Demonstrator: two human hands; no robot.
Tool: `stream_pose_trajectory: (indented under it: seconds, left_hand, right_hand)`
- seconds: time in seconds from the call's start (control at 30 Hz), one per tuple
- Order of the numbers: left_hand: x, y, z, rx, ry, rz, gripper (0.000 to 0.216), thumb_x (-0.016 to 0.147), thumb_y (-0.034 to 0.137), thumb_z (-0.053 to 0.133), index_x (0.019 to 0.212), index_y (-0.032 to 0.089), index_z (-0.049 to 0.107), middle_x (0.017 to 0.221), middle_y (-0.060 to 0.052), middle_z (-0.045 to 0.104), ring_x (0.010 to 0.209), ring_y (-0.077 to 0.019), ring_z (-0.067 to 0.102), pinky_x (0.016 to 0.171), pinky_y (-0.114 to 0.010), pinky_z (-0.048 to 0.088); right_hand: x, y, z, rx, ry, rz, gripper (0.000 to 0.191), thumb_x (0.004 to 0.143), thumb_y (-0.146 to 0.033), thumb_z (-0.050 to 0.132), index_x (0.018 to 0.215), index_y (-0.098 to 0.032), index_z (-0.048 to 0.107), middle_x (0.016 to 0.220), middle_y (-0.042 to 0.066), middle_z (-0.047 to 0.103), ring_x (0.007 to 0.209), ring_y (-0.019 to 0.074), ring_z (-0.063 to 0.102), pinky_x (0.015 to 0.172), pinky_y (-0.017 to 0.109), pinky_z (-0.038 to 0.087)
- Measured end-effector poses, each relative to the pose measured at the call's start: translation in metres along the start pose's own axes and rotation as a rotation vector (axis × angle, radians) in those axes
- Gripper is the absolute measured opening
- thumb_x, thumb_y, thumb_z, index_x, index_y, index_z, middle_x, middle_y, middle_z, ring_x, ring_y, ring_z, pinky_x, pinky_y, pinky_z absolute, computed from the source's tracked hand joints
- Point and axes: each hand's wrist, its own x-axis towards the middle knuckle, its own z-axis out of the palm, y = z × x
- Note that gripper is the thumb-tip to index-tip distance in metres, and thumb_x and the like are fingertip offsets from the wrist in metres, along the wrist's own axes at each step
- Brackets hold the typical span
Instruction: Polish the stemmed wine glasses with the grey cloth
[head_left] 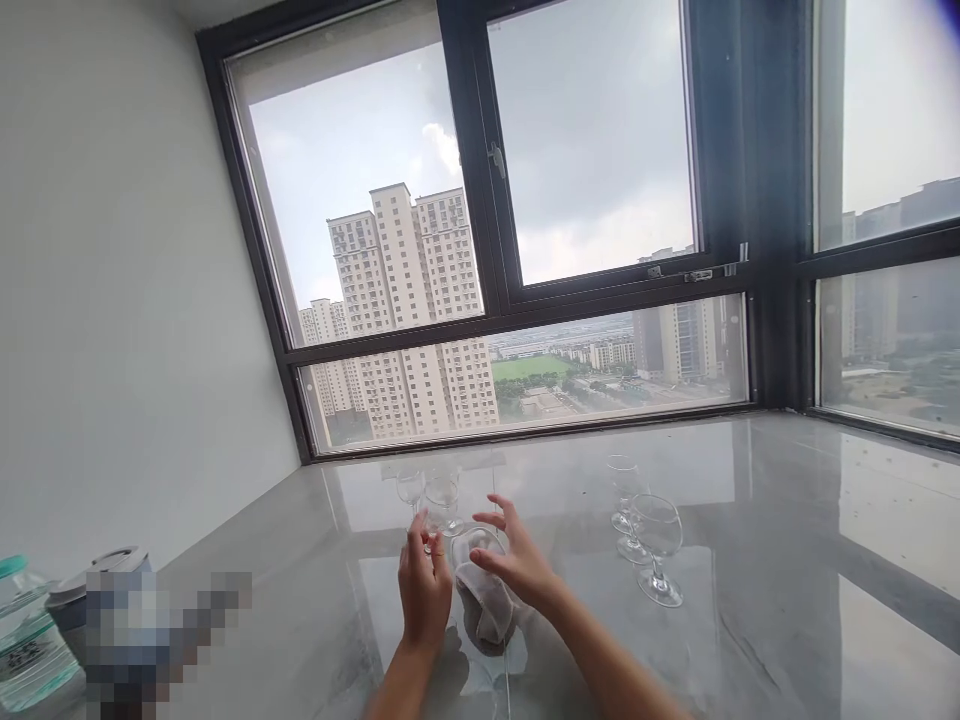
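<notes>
Right hand (516,562) hovering by a folded cloth (489,607), fingers spread, unclasped; left hand (426,585) curling upright, grip unclear.

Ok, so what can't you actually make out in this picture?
All in the head view:
Cloth: whether it sits inside the glass between the hands; transparency and reflections blur this.
Right hand: whether its thumb touches that glass; the thumb covers the spot.
Leftmost glass: its foot, behind the left hand.
Lidded container: most of its body, under pixelation.
Clear bottle: cut off by the left edge.
</notes>
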Motion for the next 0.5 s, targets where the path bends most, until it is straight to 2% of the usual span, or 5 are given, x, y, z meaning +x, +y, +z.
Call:
stream_pose_trajectory:
  seconds: [0.17,0.27,0.33,0.4,0.5]
  left_hand:
    - [-0.003,0.002,0.008,-0.059,-0.407,0.230,0.038,0.099,0.038,0.041,0.130,0.024,0.058,0.108,-0.008,0.069,0.099,-0.0239,0.065,0.089,-0.042,0.053]
    - [-0.004,0.001,0.011,-0.112,-0.380,0.222,0.045,0.096,0.042,0.048,0.139,0.028,0.048,0.125,-0.008,0.062,0.116,-0.0259,0.059,0.100,-0.045,0.049]
    - [-0.006,-0.003,0.012,-0.143,-0.368,0.189,0.069,0.089,0.048,0.059,0.149,0.028,0.031,0.139,-0.011,0.053,0.127,-0.0285,0.052,0.106,-0.049,0.045]
    - [-0.009,-0.008,0.012,-0.170,-0.489,0.128,0.090,0.082,0.053,0.067,0.153,0.027,0.019,0.142,-0.014,0.050,0.128,-0.0300,0.052,0.105,-0.050,0.045]
    - [-0.012,-0.010,0.014,-0.160,-0.737,0.060,0.091,0.073,0.053,0.076,0.149,0.028,0.034,0.133,-0.012,0.060,0.121,-0.0299,0.058,0.103,-0.045,0.047]
  right_hand:
    - [0.006,-0.007,0.000,0.247,0.132,-0.138,0.078,0.074,-0.044,0.076,0.137,-0.030,0.031,0.114,0.007,0.063,0.113,0.0238,0.059,0.095,0.042,0.047]
    - [0.004,-0.009,0.000,0.232,0.210,-0.156,0.073,0.076,-0.044,0.075,0.134,-0.029,0.033,0.106,0.005,0.062,0.106,0.0232,0.061,0.084,0.038,0.052]
    - [0.000,-0.012,0.000,0.129,0.299,-0.214,0.070,0.079,-0.042,0.073,0.135,-0.030,0.032,0.107,0.005,0.063,0.104,0.0225,0.062,0.083,0.037,0.052]
    - [-0.003,-0.015,-0.002,0.024,0.404,-0.296,0.069,0.081,-0.040,0.072,0.136,-0.031,0.032,0.111,0.005,0.063,0.103,0.0218,0.062,0.084,0.038,0.052]
    - [-0.003,-0.018,-0.005,0.027,0.513,-0.349,0.068,0.082,-0.041,0.072,0.136,-0.032,0.032,0.117,0.007,0.062,0.103,0.0211,0.062,0.083,0.038,0.053]
